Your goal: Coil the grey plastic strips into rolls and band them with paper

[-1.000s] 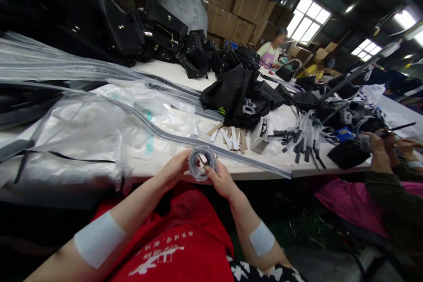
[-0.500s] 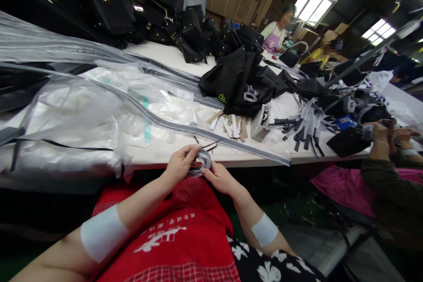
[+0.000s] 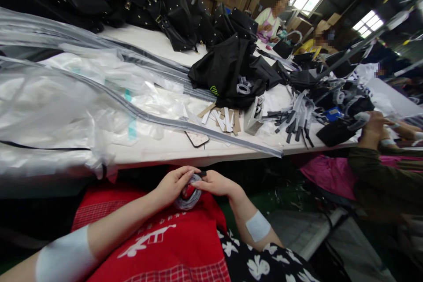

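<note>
Between my two hands is a coiled strap (image 3: 189,203), grey and wrapped in clear plastic, held in front of my red apron (image 3: 165,240). My left hand (image 3: 175,185) closes its thumb and fingers on the coil's upper left side. From the right, my right hand (image 3: 214,183) pinches the coil near a short black end that shows between the hands. The fingertips partly cover the top of the ring. Just beyond, on the white table (image 3: 158,147), lies a flat, black-edged, light-patterned object, perhaps a phone (image 3: 197,139).
A long plastic-wrapped strip (image 3: 211,133) crosses the table. Clear plastic bags (image 3: 66,110) lie left, with black handbags (image 3: 180,17) behind. Card strips (image 3: 228,120), a black cloth bag (image 3: 224,70) and bundled straps (image 3: 299,119) lie further right. A co-worker's hand (image 3: 373,128) works at far right.
Both hands and the coil have moved down and nearer my body, off the table edge. The coil's ring now faces me more, and the flat black-edged object beyond is more exposed.
</note>
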`<state>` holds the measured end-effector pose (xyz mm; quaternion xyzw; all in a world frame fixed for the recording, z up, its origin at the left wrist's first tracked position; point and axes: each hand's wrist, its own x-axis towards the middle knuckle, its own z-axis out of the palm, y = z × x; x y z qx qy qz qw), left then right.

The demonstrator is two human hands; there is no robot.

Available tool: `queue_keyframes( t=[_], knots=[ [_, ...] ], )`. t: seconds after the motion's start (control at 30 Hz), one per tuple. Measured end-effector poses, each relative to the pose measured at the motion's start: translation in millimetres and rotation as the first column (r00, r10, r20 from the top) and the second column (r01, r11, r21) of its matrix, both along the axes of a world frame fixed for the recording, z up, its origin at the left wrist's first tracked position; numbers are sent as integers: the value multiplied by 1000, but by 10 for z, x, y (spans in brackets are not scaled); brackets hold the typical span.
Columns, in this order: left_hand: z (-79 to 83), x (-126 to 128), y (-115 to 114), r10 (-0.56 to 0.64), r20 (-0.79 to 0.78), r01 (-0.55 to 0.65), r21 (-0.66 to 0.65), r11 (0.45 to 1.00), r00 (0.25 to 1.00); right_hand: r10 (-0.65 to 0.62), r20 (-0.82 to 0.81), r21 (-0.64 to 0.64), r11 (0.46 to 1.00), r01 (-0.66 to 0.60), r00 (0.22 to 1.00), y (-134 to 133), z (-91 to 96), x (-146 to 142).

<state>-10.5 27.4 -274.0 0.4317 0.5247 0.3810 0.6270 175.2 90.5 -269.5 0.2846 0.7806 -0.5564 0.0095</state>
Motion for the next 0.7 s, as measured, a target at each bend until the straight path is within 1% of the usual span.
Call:
queue_keyframes(
  t=[0.07,0.1,0.13,0.17,0.2,0.23,0.27,0.3,0.33,0.37,0.4,0.5,0.6,0.7],
  knots=[
    [-79,19,-86,28,-4,-28,-40,999,1000,-78,26,-7,997,79,997,19,-34,49],
    [-112,23,-121,28,-1,-28,-63,998,1000,-164,33,42,986,162,986,58,-45,95],
    [-140,24,-148,21,4,-20,-86,996,1000,-286,36,143,950,279,957,117,-53,153],
    [-162,23,-166,13,9,-12,-104,994,1000,-430,29,290,868,403,903,193,-62,219],
    [-178,23,-175,5,17,-3,-119,993,1000,-565,11,461,735,497,825,280,-73,288],
    [-189,24,-177,-3,25,6,-129,992,1000,-667,-11,620,580,528,745,371,-87,354],
    [-196,26,-174,-13,34,17,-136,991,999,-729,-19,744,447,496,684,458,-103,412],
    [-200,29,-168,-22,43,28,-142,989,999,-758,1,828,367,425,652,536,-120,459],
    [-202,32,-162,-31,52,38,-150,988,998,-762,47,877,342,339,646,601,-137,491],
    [-204,36,-157,-34,65,44,-161,986,997,-748,107,902,350,253,655,651,-151,509],
    [-206,40,-154,-32,80,46,-173,984,996,-727,168,913,370,173,666,687,-161,514],
    [-215,47,-155,-8,126,35,-213,976,992,-665,324,909,416,-27,673,748,-163,484],
    [-219,47,-160,-2,152,38,-235,971,988,-619,426,886,434,-164,660,799,-142,469],
    [-203,39,-160,-8,150,42,-230,972,989,-572,459,874,429,-229,680,840,-104,526]
  ],
)
